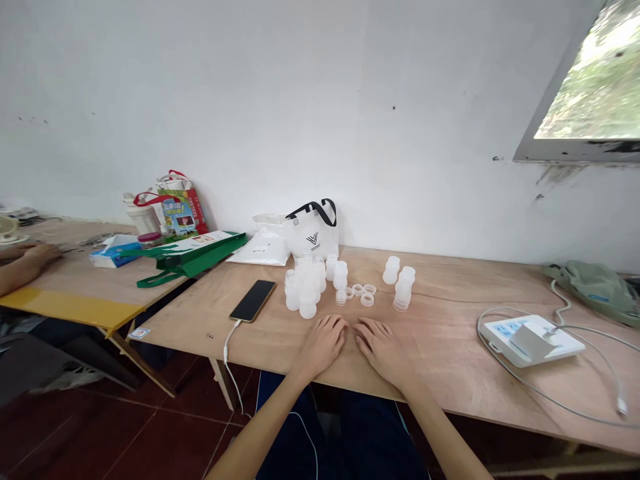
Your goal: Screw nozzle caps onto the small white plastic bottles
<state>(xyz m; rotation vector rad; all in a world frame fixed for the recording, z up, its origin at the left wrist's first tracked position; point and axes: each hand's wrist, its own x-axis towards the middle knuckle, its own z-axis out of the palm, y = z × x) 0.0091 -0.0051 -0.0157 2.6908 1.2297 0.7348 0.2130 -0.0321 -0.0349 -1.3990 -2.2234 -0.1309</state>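
Note:
My left hand [326,340] lies palm down on the wooden table near its front edge, fingers loosely extended and holding nothing. Beside it, a small gap apart, my right hand [379,343] rests the same way. Just beyond my left hand stands a cluster of translucent white plastic bottles [307,303]. Several clear plastic rings [367,300] lie on the wood ahead of my right hand, some of them stacked. Farther right are more white bottles [403,291], with rings at the base of the nearer one. Neither hand touches any of these.
A phone [253,300] on a white cable lies to the left. Behind the bottles are a white tote bag [313,233] and a plastic packet [265,243]. At right sits a power strip [533,340] with loose cables. Another person's arm [25,263] rests on the left table.

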